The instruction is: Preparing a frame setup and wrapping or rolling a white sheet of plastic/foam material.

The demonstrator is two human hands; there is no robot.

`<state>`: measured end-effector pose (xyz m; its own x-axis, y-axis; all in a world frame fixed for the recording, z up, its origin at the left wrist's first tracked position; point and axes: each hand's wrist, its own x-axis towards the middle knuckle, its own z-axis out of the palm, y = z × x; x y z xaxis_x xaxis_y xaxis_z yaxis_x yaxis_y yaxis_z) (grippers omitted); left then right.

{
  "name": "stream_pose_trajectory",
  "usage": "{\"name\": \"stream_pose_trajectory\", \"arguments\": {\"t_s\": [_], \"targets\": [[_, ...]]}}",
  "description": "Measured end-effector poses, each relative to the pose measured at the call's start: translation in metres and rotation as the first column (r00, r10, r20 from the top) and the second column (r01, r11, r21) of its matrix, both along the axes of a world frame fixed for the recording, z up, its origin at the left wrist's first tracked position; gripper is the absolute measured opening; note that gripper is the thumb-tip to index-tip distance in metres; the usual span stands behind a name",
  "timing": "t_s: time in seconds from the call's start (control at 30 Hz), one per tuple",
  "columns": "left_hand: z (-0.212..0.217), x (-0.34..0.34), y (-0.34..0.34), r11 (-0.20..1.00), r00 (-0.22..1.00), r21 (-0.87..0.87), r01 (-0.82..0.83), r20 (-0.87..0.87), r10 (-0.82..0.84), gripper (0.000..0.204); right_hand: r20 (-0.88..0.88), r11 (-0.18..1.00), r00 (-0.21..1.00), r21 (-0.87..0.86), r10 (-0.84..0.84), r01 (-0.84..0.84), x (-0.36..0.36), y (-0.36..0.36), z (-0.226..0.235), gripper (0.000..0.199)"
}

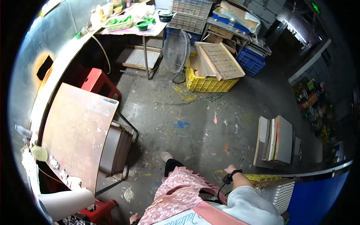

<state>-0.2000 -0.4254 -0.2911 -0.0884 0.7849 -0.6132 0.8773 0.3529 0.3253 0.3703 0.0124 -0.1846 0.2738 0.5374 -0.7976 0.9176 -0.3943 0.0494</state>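
My right hand (pixel 230 170) hangs over the floor in front of my right side, with a dark band and a cable at its wrist. Nothing shows in it, and its fingers are too small and foreshortened to read. Low at the bottom edge, my left hand (pixel 135 218) is mostly cut off, with a dark band at its wrist too; its fingers cannot be made out. It is nearest to a red stool (pixel 103 211). A pink patterned apron (pixel 180 187) covers my front, and one shoe (pixel 166 156) is forward on the floor.
A brown-topped table (pixel 80 127) stands at left, boards (pixel 114 150) stacked beneath. Ahead are a fan (pixel 176 50), a yellow crate (pixel 210 84) holding wooden frames, and a worktable (pixel 137 32) with green items. Upright panels (pixel 283 138) stand at right, near a blue panel (pixel 315 197).
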Motion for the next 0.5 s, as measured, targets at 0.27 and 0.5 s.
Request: {"name": "stream_pose_trajectory", "arguments": {"t_s": [0.27,0.5], "targets": [[0.007,-0.008,0.273,0.947,0.909,-0.102,-0.305,0.264,0.321,0.027,-0.201,0.911,0.909,0.123,-0.366,0.394,0.090,-0.019,-0.017,0.036],[0.025,0.133,0.549,0.751,0.588,-0.387,-0.534,0.469,0.659,0.046,-0.789,0.820,0.533,0.065,-0.307,0.569,0.094,0.051,0.017,0.023]]}}
